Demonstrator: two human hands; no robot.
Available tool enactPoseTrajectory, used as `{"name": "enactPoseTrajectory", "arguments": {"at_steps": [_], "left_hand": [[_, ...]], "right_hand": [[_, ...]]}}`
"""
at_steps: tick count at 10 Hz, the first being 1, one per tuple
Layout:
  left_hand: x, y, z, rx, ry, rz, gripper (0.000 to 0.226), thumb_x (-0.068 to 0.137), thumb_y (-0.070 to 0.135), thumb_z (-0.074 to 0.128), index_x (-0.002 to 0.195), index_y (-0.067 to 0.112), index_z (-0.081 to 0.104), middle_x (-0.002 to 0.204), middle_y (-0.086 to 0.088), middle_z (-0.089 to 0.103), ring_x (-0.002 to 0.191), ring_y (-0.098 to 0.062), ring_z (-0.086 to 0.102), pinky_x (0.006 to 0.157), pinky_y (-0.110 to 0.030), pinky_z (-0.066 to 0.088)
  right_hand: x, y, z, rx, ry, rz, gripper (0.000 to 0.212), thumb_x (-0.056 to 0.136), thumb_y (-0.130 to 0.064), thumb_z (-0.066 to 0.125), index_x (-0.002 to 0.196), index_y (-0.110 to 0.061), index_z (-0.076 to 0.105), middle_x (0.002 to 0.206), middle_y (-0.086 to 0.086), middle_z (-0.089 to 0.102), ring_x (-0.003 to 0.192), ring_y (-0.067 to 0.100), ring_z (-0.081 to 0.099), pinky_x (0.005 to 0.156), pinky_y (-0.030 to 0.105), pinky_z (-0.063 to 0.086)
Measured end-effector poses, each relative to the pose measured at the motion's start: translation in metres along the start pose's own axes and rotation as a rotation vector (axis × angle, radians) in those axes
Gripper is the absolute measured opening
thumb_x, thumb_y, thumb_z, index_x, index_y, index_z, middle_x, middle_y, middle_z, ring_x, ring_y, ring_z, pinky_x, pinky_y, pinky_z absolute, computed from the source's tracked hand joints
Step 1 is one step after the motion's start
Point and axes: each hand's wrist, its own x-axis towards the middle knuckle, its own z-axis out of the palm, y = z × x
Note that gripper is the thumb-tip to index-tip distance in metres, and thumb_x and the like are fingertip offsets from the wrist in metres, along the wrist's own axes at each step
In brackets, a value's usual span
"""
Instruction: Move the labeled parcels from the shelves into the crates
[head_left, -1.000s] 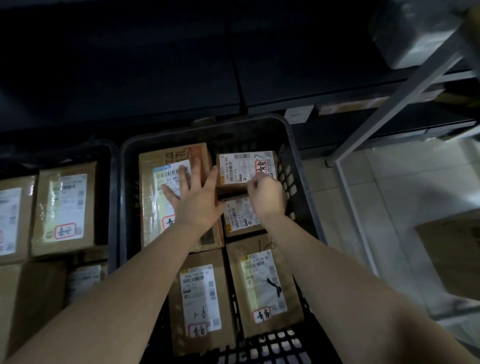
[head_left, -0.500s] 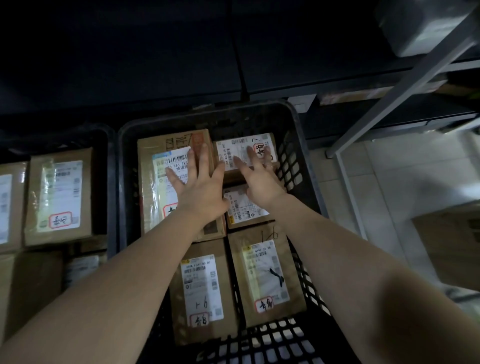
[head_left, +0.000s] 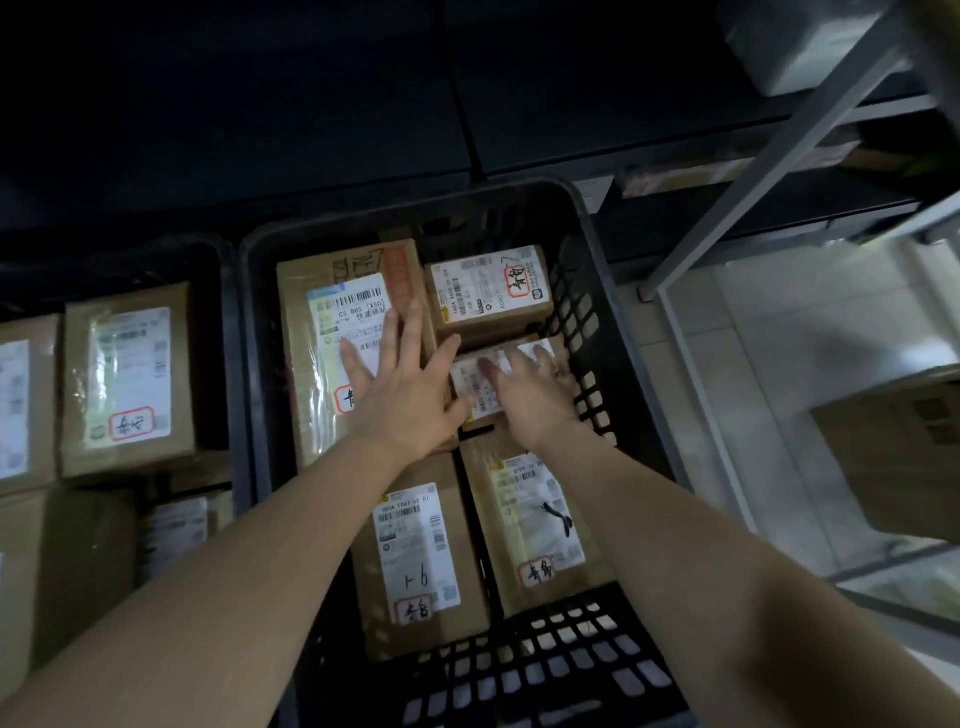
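A black slatted crate (head_left: 602, 322) stands below me, holding several labeled cardboard parcels. My left hand (head_left: 400, 384) lies flat with spread fingers on the large parcel (head_left: 322, 364) at the crate's back left. My right hand (head_left: 530, 389) rests with straight fingers on a small parcel (head_left: 478, 384) in the middle right. Behind it sits another small parcel (head_left: 488, 291) with a white label and red stamp. Two long parcels, one on the left (head_left: 415, 556) and one on the right (head_left: 535, 525), fill the crate's near half.
A second crate (head_left: 228, 364) to the left holds more labeled parcels (head_left: 127, 379). Dark shelving (head_left: 467, 104) runs behind both crates. A grey metal shelf frame (head_left: 769, 171) slants at the right over pale floor tiles, beside a big cardboard box (head_left: 893, 447).
My right hand has slid back from the far small parcel onto the small parcel nearer me, leaving the far one uncovered. My left hand has stayed on the large parcel.
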Motion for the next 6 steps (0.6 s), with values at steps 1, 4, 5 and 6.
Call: {"name": "enactPoseTrajectory", "arguments": {"at_steps": [1,4,5,6], "left_hand": [[0.003,0.001,0.000,-0.015,-0.013,-0.002,0.069,0.090,0.058,0.040,0.148,0.033,0.012,0.153,-0.007,-0.030,0.141,-0.028,-0.028,0.104,-0.066,-0.015],[0.001,0.001,-0.002,-0.027,0.040,0.007,0.061,0.091,0.052,0.042,0.144,0.033,0.022,0.156,-0.007,-0.024,0.143,-0.029,-0.022,0.105,-0.066,-0.012],[-0.004,-0.001,-0.007,-0.064,0.045,0.018,0.060,0.094,0.054,0.034,0.147,0.032,0.018,0.157,-0.006,-0.018,0.144,-0.027,-0.019,0.107,-0.064,-0.011],[-0.017,-0.003,-0.011,-0.094,0.092,0.048,0.060,0.097,0.049,0.033,0.149,0.025,0.016,0.159,-0.006,0.000,0.146,-0.026,-0.004,0.113,-0.058,0.001]], "right_hand": [[0.012,-0.013,0.003,0.261,0.009,0.083,0.052,0.102,-0.040,0.036,0.152,-0.032,0.023,0.162,0.002,0.004,0.147,0.031,0.001,0.117,0.051,0.009],[0.030,-0.014,0.002,0.181,0.061,-0.002,0.063,0.095,-0.030,0.053,0.150,-0.021,0.023,0.157,0.011,0.018,0.147,0.029,0.009,0.117,0.052,0.012],[0.007,-0.010,-0.012,-0.019,0.143,-0.135,0.060,0.094,-0.018,0.057,0.148,-0.014,0.030,0.152,0.013,0.023,0.141,0.033,0.021,0.112,0.045,0.029],[-0.013,-0.005,-0.026,-0.084,0.177,-0.138,0.055,0.094,-0.015,0.053,0.146,-0.017,0.034,0.152,0.012,0.028,0.139,0.033,0.025,0.108,0.048,0.035]]}}
